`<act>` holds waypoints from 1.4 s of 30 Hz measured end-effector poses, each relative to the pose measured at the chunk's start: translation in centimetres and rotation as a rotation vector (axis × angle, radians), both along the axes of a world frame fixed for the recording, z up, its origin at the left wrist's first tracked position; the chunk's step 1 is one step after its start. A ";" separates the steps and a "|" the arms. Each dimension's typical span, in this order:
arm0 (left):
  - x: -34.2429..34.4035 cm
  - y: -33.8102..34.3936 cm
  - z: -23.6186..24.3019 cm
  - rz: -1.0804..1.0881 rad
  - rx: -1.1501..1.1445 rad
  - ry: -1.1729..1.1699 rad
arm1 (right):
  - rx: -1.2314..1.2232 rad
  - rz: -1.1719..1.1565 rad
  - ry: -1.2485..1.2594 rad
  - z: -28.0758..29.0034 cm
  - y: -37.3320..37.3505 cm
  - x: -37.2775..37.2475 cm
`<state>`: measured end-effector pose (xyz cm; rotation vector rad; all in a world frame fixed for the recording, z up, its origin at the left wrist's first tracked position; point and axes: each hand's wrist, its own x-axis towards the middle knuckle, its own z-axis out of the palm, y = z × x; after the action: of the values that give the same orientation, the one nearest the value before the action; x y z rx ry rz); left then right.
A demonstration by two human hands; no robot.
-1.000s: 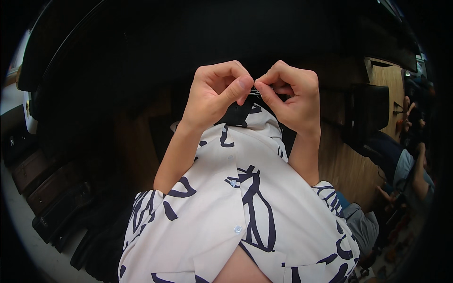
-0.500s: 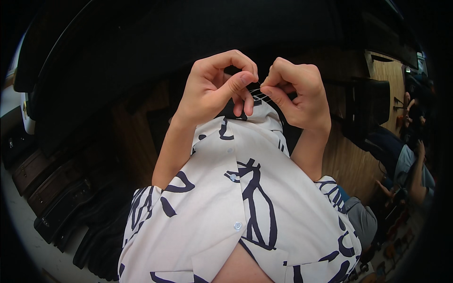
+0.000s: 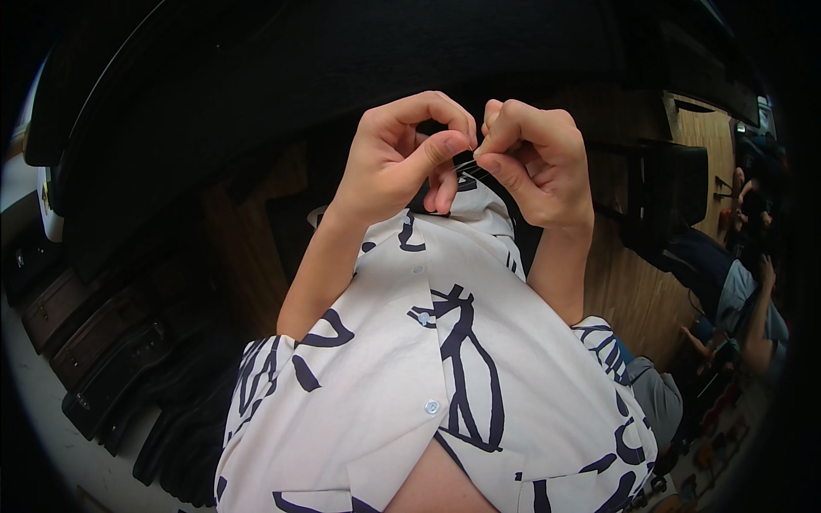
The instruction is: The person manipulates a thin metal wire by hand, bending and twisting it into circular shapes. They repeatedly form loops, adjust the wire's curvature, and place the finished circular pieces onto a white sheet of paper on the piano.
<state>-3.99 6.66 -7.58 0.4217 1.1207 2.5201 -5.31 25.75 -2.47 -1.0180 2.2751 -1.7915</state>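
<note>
Several thin pale strands (image 3: 464,166), like fine string or wire, run between my two hands in front of my shirt. My left hand (image 3: 402,162) pinches with thumb and forefinger, its other fingers curled loosely below. Close beside it, my right hand (image 3: 540,167) is closed in a pinch, thumb against forefinger, where the strands end. The fingertips of both hands are nearly touching. How the strands pass between the fingers is too fine to make out.
A large black surface (image 3: 342,60) spans the far side beyond my hands. Dark cases (image 3: 111,376) stand in a row at the left. At the right are a black chair-like piece (image 3: 676,184), wooden floor (image 3: 629,291) and another person (image 3: 744,299).
My left hand has shifted slightly right and the fingertips of both hands have come closer together. Less of the strands shows between them.
</note>
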 end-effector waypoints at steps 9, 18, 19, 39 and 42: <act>0.5 1.6 0.1 0.132 0.072 0.029 | -0.188 -0.113 0.096 -1.0 -0.4 0.0; 0.2 1.3 -0.6 -0.111 0.187 -0.016 | -0.342 0.005 -0.023 -1.1 -0.3 0.0; 0.1 1.4 -0.7 -0.139 0.204 -0.040 | -0.339 0.003 -0.029 -1.1 -0.2 0.0; -0.1 1.0 -0.8 -0.101 0.206 0.033 | -0.307 -0.003 -0.005 -1.4 -0.1 -0.4; -0.3 0.9 -1.0 -0.117 0.191 0.058 | -0.218 0.029 0.022 -1.1 0.0 -0.6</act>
<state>-4.30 7.51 -8.58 0.5966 0.8506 2.5338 -5.90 25.72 -3.57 -1.1012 2.0992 -2.0616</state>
